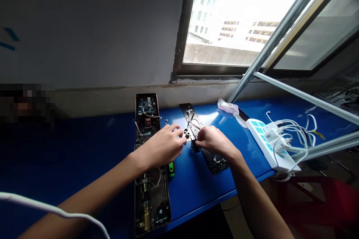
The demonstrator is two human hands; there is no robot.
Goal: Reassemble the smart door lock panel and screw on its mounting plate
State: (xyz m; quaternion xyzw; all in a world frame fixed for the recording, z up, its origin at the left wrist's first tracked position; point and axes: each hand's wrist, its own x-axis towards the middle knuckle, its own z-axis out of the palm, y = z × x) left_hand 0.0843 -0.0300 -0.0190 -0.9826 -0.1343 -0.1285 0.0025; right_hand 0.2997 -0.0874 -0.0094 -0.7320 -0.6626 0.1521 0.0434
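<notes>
My left hand (169, 143) reaches over a long dark casing (153, 198) with circuit boards and brass-coloured parts inside. Its fingertips are closed on the left edge of a small metal plate (187, 134) that has round cutouts. My right hand (211, 140) pinches at the plate's right side, where white wires run; what exactly is between its fingers is hidden. Under and behind it lies a long black panel (214, 162) with wires and small parts on it. A green and black tool (171, 169) lies beside the casing, partly under my left hand.
A white power strip (266, 145) with plugs and tangled white cables stands on the right of the blue table (193, 190). Crumpled clear plastic (230, 108) lies near the wall. Metal frame bars (305, 99) cross the right side. A white cable (64, 213) hangs lower left.
</notes>
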